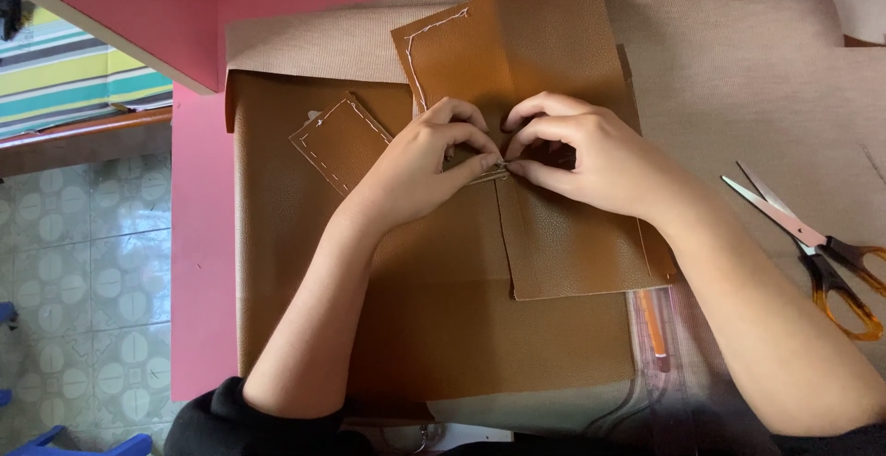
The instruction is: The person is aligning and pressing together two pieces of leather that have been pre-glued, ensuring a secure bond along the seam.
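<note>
Small stitched brown leatherette patch (pixel 340 140) at 9 o'clock of the hands, loose, dashed white stitching along its edge. Left hand (pixel 420 168) fingers closed in a pinch on a thin needle-like sliver (pixel 489 175) at the edge of the folded brown leatherette panel (pixel 554 142); too small to confirm needle or thread. Right hand (pixel 591 156) pinched onto the same spot from 3 o'clock, fingertips nearly touching the left's. Panel centred on larger brown sheet (pixel 443 327), white seam at its 11 o'clock corner. Risks: fingertip prick from tight opposing pinches; panel skewing since nothing pins it; crooked stitch line. Orange pen (pixel 653 322) at 5 o'clock, amber-handled scissors (pixel 821 253) at 4 o'clock, blades apart near the right forearm, snag hazard.
</note>
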